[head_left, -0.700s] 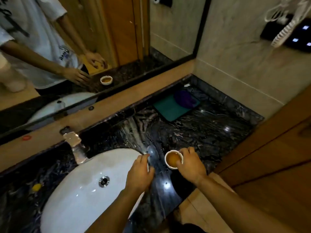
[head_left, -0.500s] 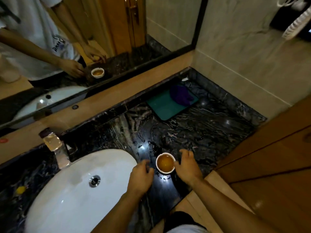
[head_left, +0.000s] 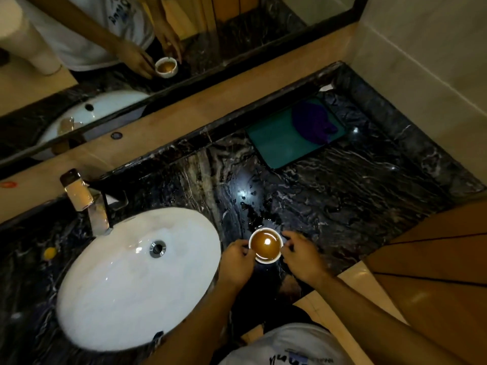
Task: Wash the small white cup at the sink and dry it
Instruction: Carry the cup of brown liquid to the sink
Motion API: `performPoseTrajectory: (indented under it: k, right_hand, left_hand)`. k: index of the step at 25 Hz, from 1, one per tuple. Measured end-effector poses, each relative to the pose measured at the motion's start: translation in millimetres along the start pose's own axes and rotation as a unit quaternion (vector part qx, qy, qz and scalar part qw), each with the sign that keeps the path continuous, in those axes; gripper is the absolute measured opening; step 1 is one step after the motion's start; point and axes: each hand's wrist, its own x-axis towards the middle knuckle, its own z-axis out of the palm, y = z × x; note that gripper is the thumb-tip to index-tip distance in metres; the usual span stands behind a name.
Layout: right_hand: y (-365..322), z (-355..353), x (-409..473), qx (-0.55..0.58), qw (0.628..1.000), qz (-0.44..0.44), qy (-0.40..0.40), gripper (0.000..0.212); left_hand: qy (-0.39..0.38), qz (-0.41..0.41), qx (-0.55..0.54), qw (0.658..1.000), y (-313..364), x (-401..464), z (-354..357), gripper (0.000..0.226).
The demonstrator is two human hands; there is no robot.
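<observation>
White ceramic, small white cup [head_left: 265, 246] nearly brimful of brown liquid, standing on the black marble counter [head_left: 342, 201] near its front edge, just right of the sink [head_left: 110, 285]. I judge it light, rigid, breakable, slippery on wet stone. My left hand [head_left: 238, 262] and right hand [head_left: 303, 255] pinch opposite sides of the wall, apparently; contact is dim. I'd hold the wall below the rim and keep it level.

The cup [head_left: 265, 245] is white and holds a brown liquid with a bright glint on it. The basin [head_left: 137, 277] is glossy white around a silver drain [head_left: 157, 246]; the tap [head_left: 87, 204] is silver. The counter [head_left: 329, 196] is black marble with whitish veins and wet shine. On it lies a teal mat [head_left: 279, 143] bearing a purple cloth [head_left: 313, 123]. A yellow spot [head_left: 50, 252] marks the counter left of the basin. The wall [head_left: 421, 43] is beige.
</observation>
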Motion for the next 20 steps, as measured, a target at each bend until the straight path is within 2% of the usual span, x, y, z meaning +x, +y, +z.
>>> performPoseTrajectory:
  k: [4,10,17,20]
  right_hand:
    - [-0.3,7.4,1.3,-0.022,0.999,-0.028,0.016,0.039]
    - [-4.8,10.0,3.9,-0.003,0.999,-0.023,0.041,0.035]
    - [-11.1,6.6,-6.3,0.010,0.999,-0.037,0.030,0.027]
    - [-24.5,5.5,-14.6,0.011,0.999,-0.046,0.005,0.024]
  left_hand:
    - [0.008,-0.013,-0.003,1.000,1.4,3.4,6.3,0.016]
    - [0.037,-0.023,-0.029,0.999,3.8,3.1,11.3,0.016]
    - [0.069,-0.077,-0.091,0.990,-4.4,-7.2,11.3,0.020]
    - [0.099,-0.101,-0.124,0.982,-10.6,-18.0,1.0,0.014]
